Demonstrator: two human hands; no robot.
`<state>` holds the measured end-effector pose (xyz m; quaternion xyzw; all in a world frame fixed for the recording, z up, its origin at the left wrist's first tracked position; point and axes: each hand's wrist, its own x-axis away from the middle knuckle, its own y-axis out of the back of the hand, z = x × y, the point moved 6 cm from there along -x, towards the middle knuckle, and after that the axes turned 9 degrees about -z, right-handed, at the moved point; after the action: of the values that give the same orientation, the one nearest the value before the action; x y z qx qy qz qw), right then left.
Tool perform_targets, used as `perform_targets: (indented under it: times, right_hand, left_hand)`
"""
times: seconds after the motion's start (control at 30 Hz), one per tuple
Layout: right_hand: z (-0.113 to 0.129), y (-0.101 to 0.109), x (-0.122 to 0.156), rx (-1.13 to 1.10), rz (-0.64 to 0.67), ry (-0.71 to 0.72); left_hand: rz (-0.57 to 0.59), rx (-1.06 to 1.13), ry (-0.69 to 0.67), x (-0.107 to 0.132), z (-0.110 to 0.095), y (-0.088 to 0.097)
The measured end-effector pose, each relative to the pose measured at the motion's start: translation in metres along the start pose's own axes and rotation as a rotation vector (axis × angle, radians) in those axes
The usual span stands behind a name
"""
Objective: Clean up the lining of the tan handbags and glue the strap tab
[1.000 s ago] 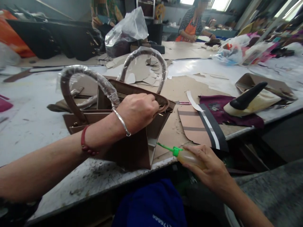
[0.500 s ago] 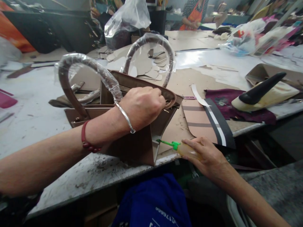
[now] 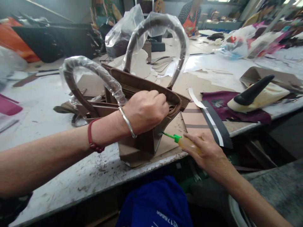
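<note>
A brown handbag with two arched handles in clear plastic wrap stands tilted near the table's front edge. My left hand is closed on the bag's upper edge at its near right end; the fingertips are hidden behind the knuckles. To the right, my right hand is wrapped round a squeeze bottle of yellowish liquid. Its thin green nozzle points left, with the tip at the bag's side panel; whether it touches, I cannot tell.
Striped tan and dark pieces lie right of the bag. Beyond them, a black-tipped horn-shaped object rests on purple cloth. Plastic bags sit further back. A person in an orange apron is across the table.
The bag's far side and far handle have risen, tipping the bag, and my left hand has shifted slightly right with it. The bottle's nozzle tip sits slightly higher and further right.
</note>
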<state>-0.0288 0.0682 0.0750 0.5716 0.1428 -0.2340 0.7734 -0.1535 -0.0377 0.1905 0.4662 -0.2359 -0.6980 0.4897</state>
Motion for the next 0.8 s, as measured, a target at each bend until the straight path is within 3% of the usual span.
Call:
perform_targets:
  times: [0.13, 0.27, 0.57, 0.8]
  right_hand:
    - [-0.003, 0.001, -0.002, 0.023, -0.034, -0.043]
    - [-0.003, -0.005, 0.003, -0.015, 0.071, -0.021]
    - [0.007, 0.002, 0.016, -0.059, 0.052, -0.007]
    - [0.015, -0.005, 0.02, -0.001, 0.08, -0.015]
  left_hand:
    - [-0.155, -0.063, -0.1, 0.004, -0.01, 0.008]
    - [-0.259, -0.079, -0.149, 0.008, -0.019, 0.018]
    - [-0.244, -0.092, -0.13, 0.018, -0.029, 0.032]
    - [-0.233, -0.096, -0.117, 0.021, -0.035, 0.036]
